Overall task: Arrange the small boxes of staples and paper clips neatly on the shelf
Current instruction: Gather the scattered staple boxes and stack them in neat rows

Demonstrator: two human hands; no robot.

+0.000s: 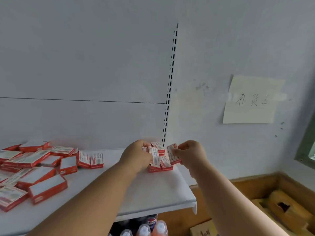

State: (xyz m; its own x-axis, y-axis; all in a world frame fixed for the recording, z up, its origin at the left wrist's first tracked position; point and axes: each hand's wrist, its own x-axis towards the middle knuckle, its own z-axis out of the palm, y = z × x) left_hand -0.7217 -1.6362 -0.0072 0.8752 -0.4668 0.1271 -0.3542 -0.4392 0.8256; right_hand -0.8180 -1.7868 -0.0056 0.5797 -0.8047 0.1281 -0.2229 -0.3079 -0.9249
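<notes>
Right hand [189, 153] pinches box [173, 155], tilted, just right of small stack [160, 163] at shelf [153, 189] corner. Left hand [138, 155] fingers curl round stack's front box. Early going: heap [34, 167] far left of fingers unsorted.

arms: both bare up to the frame edge, no sleeves showing
left hand [139, 155]: no ring, no glove
right hand [190, 153]: same deal, nothing worn
wrists: no watch or band
</notes>
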